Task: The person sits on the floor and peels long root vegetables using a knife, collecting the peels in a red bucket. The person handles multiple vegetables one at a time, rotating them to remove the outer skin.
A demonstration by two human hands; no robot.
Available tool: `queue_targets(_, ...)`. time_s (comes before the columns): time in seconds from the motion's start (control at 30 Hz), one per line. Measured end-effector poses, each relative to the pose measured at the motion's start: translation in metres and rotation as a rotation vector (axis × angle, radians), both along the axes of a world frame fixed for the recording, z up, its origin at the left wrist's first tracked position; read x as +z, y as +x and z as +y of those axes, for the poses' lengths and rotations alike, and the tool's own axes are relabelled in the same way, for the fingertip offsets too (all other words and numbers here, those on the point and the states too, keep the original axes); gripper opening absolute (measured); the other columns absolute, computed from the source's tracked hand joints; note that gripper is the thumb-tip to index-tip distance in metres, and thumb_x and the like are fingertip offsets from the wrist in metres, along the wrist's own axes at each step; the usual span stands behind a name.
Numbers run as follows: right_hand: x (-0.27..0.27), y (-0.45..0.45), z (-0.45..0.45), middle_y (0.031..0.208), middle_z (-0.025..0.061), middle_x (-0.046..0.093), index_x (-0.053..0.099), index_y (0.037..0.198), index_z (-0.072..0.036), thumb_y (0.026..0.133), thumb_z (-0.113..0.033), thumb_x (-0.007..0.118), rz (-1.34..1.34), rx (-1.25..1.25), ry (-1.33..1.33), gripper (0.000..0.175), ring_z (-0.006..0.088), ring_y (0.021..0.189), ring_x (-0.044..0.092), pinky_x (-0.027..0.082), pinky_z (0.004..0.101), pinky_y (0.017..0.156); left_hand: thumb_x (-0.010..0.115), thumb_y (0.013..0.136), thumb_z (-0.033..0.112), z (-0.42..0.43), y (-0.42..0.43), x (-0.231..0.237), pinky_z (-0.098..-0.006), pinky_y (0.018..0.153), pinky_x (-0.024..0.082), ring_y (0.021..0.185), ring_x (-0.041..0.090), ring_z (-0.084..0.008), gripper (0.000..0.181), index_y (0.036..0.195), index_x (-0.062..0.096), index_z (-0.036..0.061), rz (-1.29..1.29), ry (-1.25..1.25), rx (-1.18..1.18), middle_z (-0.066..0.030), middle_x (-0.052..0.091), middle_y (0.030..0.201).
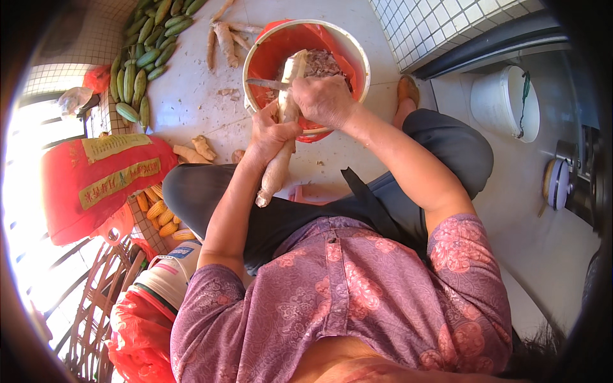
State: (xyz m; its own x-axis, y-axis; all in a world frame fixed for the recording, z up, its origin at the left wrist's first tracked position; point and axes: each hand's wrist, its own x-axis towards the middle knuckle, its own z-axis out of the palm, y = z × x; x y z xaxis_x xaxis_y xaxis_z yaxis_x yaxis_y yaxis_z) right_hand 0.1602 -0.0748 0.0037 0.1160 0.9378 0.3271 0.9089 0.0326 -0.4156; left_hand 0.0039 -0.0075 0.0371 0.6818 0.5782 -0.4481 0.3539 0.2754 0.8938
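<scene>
A long tuber root (293,76), perhaps cassava, slants over a white bucket (365,62) lined with a red plastic bag (268,45). Its far end is pale and peeled; the near end keeps its skin. My left hand (270,129) is wrapped around the middle of the root. In my right hand (325,98) is a knife, its blade (266,84) lying across the root above the bucket. The handle is hidden by my fingers. Brownish peelings (323,64) lie inside the bucket.
Unpeeled roots (224,43) lie on the floor beyond the bucket, near a pile of green gourds (151,57). At left are a red sack (105,184), corn cobs (165,218) and ginger-like roots (191,154). Another white bucket (493,103) stands at right.
</scene>
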Motion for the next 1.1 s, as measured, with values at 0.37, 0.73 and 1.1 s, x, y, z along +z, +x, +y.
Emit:
queue_targets(0.37, -0.009, 0.018, 0.005, 0.056, 0.0124, 0.061, 0.052, 0.071, -0.006, 0.081, -0.009, 0.055, -0.106, -0.166, 0.227, 0.011, 0.0286, 0.048, 0.063, 0.049, 0.0402, 0.041, 0.070, 0.065, 0.008, 0.003, -0.003, 0.002, -0.0300, 0.044, 0.047, 0.052, 0.057, -0.0154, 0.031, 0.093, 0.060, -0.0003, 0.102, -0.041, -0.028, -0.0076, 0.059, 0.070)
queue_targets(0.73, -0.013, 0.051, 0.009, 0.055, 0.0158, 0.060, 0.055, 0.072, -0.005, 0.093, -0.020, 0.052, -0.022, -0.379, 0.130, 0.026, 0.0336, 0.051, 0.063, 0.050, 0.0447, 0.045, 0.070, 0.065, 0.005, 0.003, -0.009, 0.005, -0.0294, 0.043, 0.047, 0.051, 0.056, -0.0146, 0.034, 0.097, 0.062, -0.0014, 0.018, -0.159, 0.008, -0.0073, 0.059, 0.071)
queue_targets(1.1, 0.002, 0.054, 0.010, 0.059, 0.0159, 0.063, 0.057, 0.073, -0.005, 0.091, -0.017, 0.053, -0.081, -0.469, -0.091, 0.022, 0.0332, 0.054, 0.065, 0.052, 0.0426, 0.048, 0.063, 0.067, 0.004, 0.003, -0.012, 0.005, -0.0287, 0.038, 0.041, 0.044, 0.053, -0.0173, 0.029, 0.095, 0.057, -0.0027, -0.112, -0.329, 0.034, -0.0094, 0.057, 0.069)
